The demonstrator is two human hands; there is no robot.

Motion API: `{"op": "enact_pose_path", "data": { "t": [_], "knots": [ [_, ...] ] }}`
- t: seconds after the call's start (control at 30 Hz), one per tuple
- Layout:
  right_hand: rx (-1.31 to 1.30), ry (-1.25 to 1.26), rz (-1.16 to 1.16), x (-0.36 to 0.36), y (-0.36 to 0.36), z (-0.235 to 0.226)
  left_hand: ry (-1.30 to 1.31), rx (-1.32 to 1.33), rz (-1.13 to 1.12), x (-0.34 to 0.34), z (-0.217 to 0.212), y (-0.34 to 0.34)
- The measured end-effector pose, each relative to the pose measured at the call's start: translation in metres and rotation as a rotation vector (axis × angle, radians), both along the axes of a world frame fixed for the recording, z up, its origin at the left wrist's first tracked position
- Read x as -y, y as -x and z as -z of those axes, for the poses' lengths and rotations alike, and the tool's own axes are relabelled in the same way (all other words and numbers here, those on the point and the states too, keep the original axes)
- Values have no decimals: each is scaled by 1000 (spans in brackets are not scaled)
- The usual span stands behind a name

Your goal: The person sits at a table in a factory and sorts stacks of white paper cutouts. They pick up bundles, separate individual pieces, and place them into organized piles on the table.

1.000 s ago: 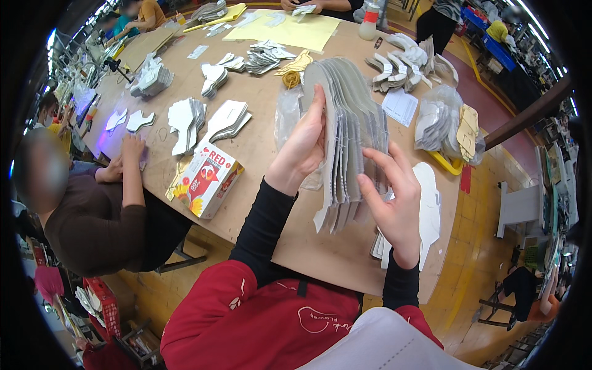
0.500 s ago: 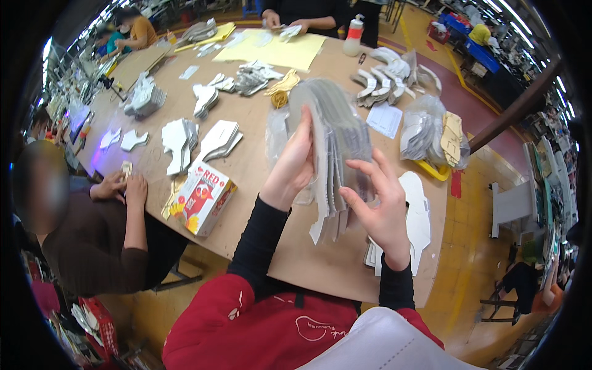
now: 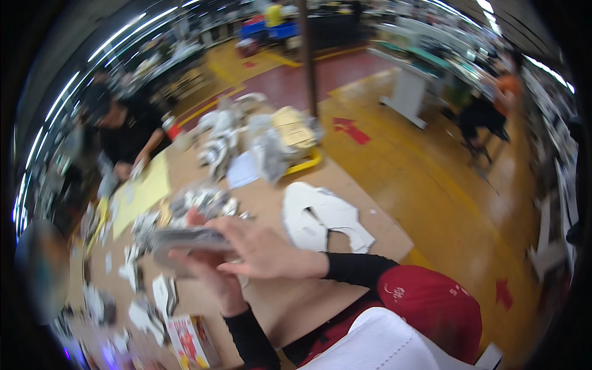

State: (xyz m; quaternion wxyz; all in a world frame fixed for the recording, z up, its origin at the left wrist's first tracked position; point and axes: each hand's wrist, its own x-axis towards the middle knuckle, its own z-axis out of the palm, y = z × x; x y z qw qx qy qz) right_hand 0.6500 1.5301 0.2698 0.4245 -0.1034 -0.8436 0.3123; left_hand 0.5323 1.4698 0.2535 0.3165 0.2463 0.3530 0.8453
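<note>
Over the worktable I hold a stack of thin grey cut pieces, seen nearly edge-on and smeared by motion. My left hand grips it from below and near side. Across its right end lies my right hand, with the fingers over the top edge and the thumb lower down. Close beyond the stack sit loose white and grey pieces in clear plastic. Large white curved cut pieces lie flat on the table to the right of my hands.
A yellow tray with bagged grey pieces and cream pieces stands at the far edge. A white sheet lies beside it. Piles of white pieces and a printed box are at lower left. A co-worker works by yellow sheeting.
My view has swung to the right. The stack has tipped from upright to nearly flat, and my right hand, formerly spread beside it, has closed onto its end.
</note>
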Motion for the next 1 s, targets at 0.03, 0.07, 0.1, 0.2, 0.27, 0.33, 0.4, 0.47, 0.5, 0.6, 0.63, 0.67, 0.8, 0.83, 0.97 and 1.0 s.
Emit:
{"op": "enact_pose_path", "data": {
  "t": [0.03,0.07,0.1,0.2,0.27,0.33,0.4,0.47,0.5,0.6,0.63,0.67,0.8,0.83,0.97,1.0],
  "knots": [
    [-80,-27,35,-3,-2,-1,-78,-105,36,-2,-2,-6],
    [-124,-52,45,-4,-4,-3,-177,-150,60,-1,-3,-12],
    [-176,-69,38,-7,-7,-3,-224,-186,111,1,-4,-15],
    [-92,-69,10,-15,-20,-8,-159,-315,129,10,5,-22],
    [-122,-100,34,-18,-24,-12,-37,-322,73,18,11,-21],
    [-164,-95,22,-12,-27,-17,39,-352,21,23,13,-19],
    [-195,-71,-8,2,-29,-19,27,-380,-45,26,11,-24],
    [-251,-242,43,18,-22,-23,-41,-416,-112,29,0,-32],
    [-325,-330,68,23,-22,-24,-78,-436,-147,30,-7,-36],
    [-308,-264,4,33,-31,-23,-13,-577,-203,42,-28,-47],
    [-345,-189,-52,32,-34,-23,54,-612,-208,49,-33,-50],
    [-287,-132,-52,32,-38,-23,120,-649,-211,58,-36,-51],
    [-249,-155,-53,38,-48,-17,347,-709,-218,91,-17,-62],
    [-278,-222,-29,44,-47,-14,399,-703,-208,99,-9,-65],
    [-29,-370,-105,83,-31,15,596,-632,-173,135,21,-70],
    [79,-345,-226,91,-26,24,633,-612,-162,144,27,-70]
  ]
}}
